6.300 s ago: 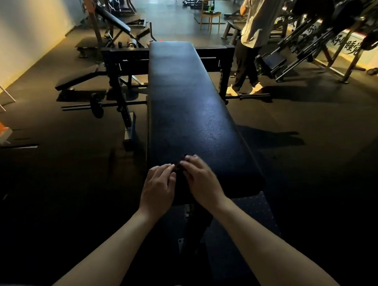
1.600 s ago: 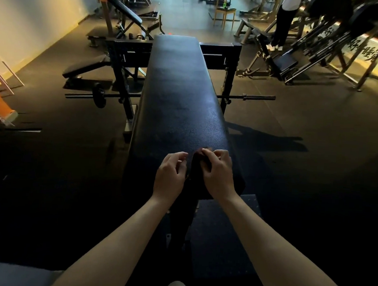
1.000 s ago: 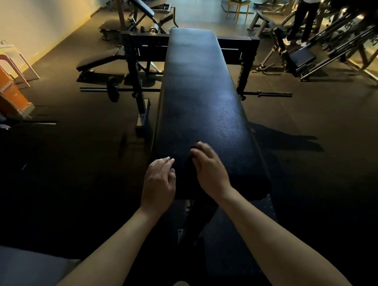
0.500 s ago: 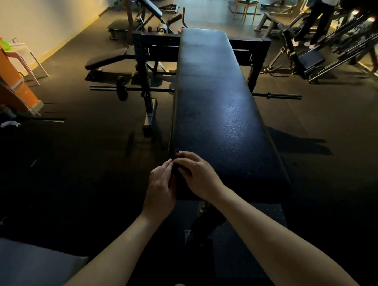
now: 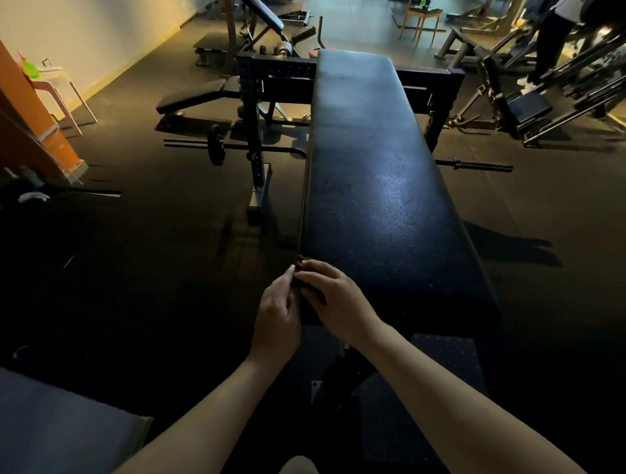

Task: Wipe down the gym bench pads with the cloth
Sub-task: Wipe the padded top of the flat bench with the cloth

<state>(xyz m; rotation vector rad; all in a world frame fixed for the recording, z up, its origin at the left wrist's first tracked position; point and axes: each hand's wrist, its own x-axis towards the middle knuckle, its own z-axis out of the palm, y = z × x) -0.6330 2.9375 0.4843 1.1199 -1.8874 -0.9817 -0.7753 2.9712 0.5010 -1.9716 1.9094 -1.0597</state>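
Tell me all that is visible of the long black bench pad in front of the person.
The bench pad is long, flat and rectangular, covered in black grained leather-like material with a sheen near its middle. It lies level, running away from the camera, on a dark metal frame. At its near left corner the right hand holds a dark cloth on it; the left hand is against that corner.

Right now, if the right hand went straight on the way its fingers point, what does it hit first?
Likely the left hand: the right hand points leftward over the bench pad's near corner, fingertips almost at the left hand's; depth unclear.
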